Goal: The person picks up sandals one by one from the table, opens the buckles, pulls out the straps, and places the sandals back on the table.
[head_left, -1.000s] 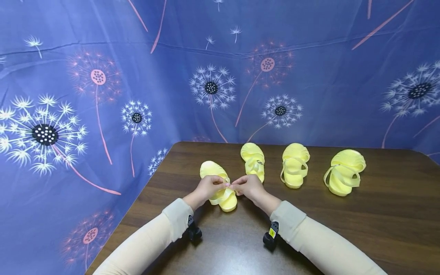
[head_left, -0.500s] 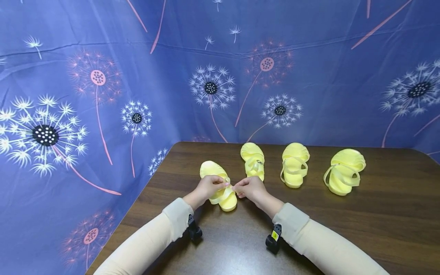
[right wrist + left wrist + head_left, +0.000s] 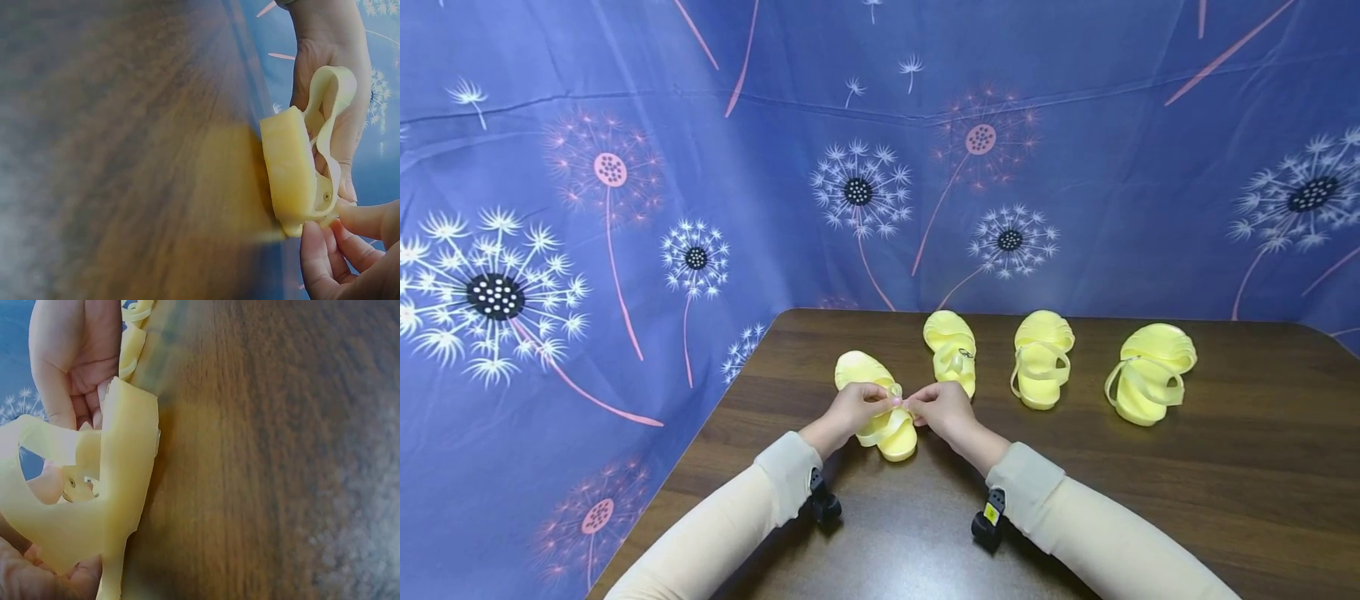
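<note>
A pale yellow sandal [image 3: 899,445] lies on the table, toe pointing away, with its looped heel strap [image 3: 334,94] raised. From the left, my left hand [image 3: 852,408] grips the sandal's side strap; in the left wrist view its fingers [image 3: 31,575] show below the strap. Across from it, my right hand [image 3: 946,410] pinches the strap's end at the sandal's right edge. A small round hole or stud [image 3: 327,196] shows in the strap near the right fingertips [image 3: 315,247]. Both sets of fingertips come close together over the sandal.
Along the back of the brown table [image 3: 1247,467] stand three more yellow sandals: one just behind my right hand [image 3: 951,333], one farther right [image 3: 1043,333], and the last [image 3: 1157,350] beyond it. A blue dandelion-print cloth [image 3: 760,208] hangs behind and at the left.
My right hand drew slightly right, away from the left fingertips, then came back in to meet them. The left hand and the sandal have stayed in place.
</note>
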`<state>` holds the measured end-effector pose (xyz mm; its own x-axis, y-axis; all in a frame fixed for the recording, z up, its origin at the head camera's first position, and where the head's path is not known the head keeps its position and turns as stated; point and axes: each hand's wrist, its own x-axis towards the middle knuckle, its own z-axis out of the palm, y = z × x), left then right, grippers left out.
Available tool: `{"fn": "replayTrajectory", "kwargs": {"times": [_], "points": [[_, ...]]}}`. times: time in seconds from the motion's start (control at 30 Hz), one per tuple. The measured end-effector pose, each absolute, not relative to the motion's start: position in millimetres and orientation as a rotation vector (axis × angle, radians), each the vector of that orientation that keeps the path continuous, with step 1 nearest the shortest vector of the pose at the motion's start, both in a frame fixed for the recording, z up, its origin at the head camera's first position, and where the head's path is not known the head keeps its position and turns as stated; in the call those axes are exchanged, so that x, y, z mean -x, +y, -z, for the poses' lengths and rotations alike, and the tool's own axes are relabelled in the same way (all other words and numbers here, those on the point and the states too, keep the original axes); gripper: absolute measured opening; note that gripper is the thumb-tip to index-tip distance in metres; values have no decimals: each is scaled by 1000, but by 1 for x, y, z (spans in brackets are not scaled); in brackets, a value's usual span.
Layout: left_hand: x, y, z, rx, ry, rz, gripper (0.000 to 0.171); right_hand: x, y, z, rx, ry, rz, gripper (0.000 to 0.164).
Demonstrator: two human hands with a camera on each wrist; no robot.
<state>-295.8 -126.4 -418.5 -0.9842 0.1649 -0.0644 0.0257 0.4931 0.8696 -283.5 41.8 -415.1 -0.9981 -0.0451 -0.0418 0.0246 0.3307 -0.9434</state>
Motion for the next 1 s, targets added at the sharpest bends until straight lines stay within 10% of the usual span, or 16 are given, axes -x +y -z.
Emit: {"fn": "replayTrajectory", "kwargs": {"times": [1.0], "points": [[298, -128, 418, -147, 2508, -1556, 24, 285, 44, 411, 46, 2545, 1675, 9]]}}
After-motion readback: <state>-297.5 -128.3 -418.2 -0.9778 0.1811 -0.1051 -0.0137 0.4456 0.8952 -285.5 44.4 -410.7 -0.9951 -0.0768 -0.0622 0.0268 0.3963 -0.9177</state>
